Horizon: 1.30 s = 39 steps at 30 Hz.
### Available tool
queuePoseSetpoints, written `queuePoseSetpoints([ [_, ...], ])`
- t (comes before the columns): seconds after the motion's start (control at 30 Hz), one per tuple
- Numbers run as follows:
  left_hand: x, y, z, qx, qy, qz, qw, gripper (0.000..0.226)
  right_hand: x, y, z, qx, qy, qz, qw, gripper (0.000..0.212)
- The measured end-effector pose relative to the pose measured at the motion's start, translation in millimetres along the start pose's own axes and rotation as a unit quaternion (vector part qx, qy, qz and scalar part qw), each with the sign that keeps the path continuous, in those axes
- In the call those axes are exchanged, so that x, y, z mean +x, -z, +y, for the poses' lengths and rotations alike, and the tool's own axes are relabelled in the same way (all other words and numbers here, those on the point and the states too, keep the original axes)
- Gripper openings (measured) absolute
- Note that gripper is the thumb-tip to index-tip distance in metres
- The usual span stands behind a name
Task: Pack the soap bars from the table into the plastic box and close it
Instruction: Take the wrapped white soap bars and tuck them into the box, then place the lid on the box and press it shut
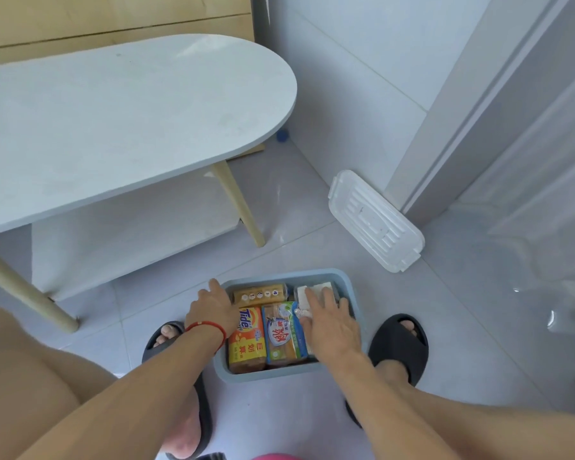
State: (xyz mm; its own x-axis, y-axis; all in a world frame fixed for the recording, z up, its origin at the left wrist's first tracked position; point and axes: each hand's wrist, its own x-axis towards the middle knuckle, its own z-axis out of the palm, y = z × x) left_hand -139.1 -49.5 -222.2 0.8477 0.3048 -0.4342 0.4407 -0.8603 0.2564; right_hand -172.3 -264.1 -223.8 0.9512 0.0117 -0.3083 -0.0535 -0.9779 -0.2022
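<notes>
A blue plastic box [346, 287] sits on the floor between my feet, with several wrapped soap bars lying inside. An orange Tide bar [249, 343] lies at the left, a blue-and-green wrapped bar [284, 336] in the middle, a tan bar [261, 292] along the far side and a white bar [316, 291] at the far right. My left hand [214, 307] rests on the box's left rim, wrist wearing a red string. My right hand [332, 323] lies flat with fingers spread on the white bar and the middle bar. The white lid [375, 220] lies on the floor beyond the box.
A white oval table [113, 117] with pale wooden legs [243, 207] stands at the left, its top bare. A white door frame [462, 127] rises at the right. My dark slippers [399, 346] flank the box. A small blue object [282, 135] lies under the table's far end.
</notes>
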Motion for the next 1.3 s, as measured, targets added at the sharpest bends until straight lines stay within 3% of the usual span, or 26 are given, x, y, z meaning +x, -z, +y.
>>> queuePoseSetpoints([
  [0.1, 5, -1, -8, -0.017, 0.058, -0.025, 0.998, 0.033, 10, 26, 16, 0.035, 0.017, 0.095, 0.995, 0.038],
  [0.17, 12, -4, -15, -0.057, 0.089, -0.08, 0.991, 0.037, 13, 30, 27, 0.04, -0.057, 0.113, 0.991, 0.038],
  [0.27, 21, -5, -20, -0.082, 0.083, -0.142, 0.983, 0.032, 16, 19, 32, 0.16, -0.228, -0.058, 0.959, 0.051],
  [0.33, 19, -2, -16, -0.095, 0.079, -0.141, 0.982, 0.028, 25, 13, 30, 0.219, -0.255, -0.109, 0.936, 0.058],
  [0.57, 43, 3, -7, -0.123, 0.084, -0.113, 0.982, 0.026, 79, 36, 40, 0.267, -0.218, -0.126, 0.93, 0.078],
  [0.7, 58, 14, 5, -0.135, 0.081, -0.076, 0.985, 0.021, 109, 63, 50, 0.28, -0.138, -0.154, 0.937, 0.069],
  [0.77, 60, 18, 10, -0.165, 0.084, -0.073, 0.98, 0.018, 123, 75, 64, 0.26, -0.114, -0.106, 0.953, 0.054],
  [0.83, 59, 20, 11, -0.193, 0.087, -0.068, 0.975, 0.016, 133, 84, 84, 0.207, -0.148, 0.074, 0.964, 0.043],
  [0.9, 55, 18, 12, -0.207, 0.084, -0.06, 0.973, 0.015, 133, 91, 105, 0.15, -0.209, 0.261, 0.931, 0.033],
  [0.93, 53, 16, 12, -0.211, 0.082, -0.055, 0.972, 0.015, 132, 92, 118, 0.141, -0.245, 0.294, 0.913, 0.035],
  [1.03, 49, 9, 13, -0.195, 0.073, -0.042, 0.977, 0.018, 130, 82, 151, 0.169, -0.329, 0.183, 0.911, 0.045],
  [1.1, 45, 3, 15, -0.17, 0.066, -0.029, 0.983, 0.025, 129, 65, 164, 0.266, -0.308, 0.129, 0.904, 0.042],
  [1.17, 39, -1, 17, -0.15, 0.057, -0.024, 0.987, 0.032, 122, 46, 162, 0.374, -0.264, 0.126, 0.88, 0.04],
  [1.3, 26, -4, 19, -0.125, 0.052, -0.017, 0.991, 0.046, 107, 22, 143, 0.388, -0.226, 0.163, 0.878, 0.023],
])
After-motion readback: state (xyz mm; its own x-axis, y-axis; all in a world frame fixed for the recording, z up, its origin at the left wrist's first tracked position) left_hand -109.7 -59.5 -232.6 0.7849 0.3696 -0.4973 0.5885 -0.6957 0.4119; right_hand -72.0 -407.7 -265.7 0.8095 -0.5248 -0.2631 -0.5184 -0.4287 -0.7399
